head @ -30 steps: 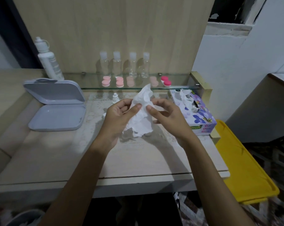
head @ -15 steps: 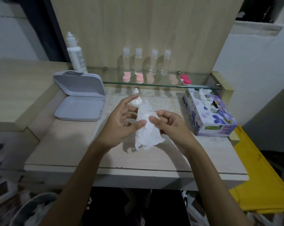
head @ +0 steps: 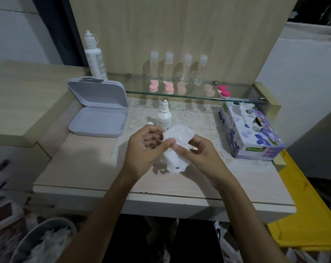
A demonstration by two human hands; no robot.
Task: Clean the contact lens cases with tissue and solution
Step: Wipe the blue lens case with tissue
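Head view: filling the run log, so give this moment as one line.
hands: left and right both pinch crumpled white tissue | small white solution bottle: upright behind | lens case: hidden

My hands lower than second ago, closer to desk front edge (head: 160, 194). Tissue (head: 177, 147) no longer standing tall above my fingers; now bunched down between both hands, upper flap folded flat toward small solution bottle (head: 164, 116). That bottle now fully uncovered behind tissue; earlier only its tip showed. My left hand (head: 143, 150) thumb shifted onto tissue front; my right hand (head: 197, 156) thumb pressed alongside it. Possibly case wrapped inside, can't tell.
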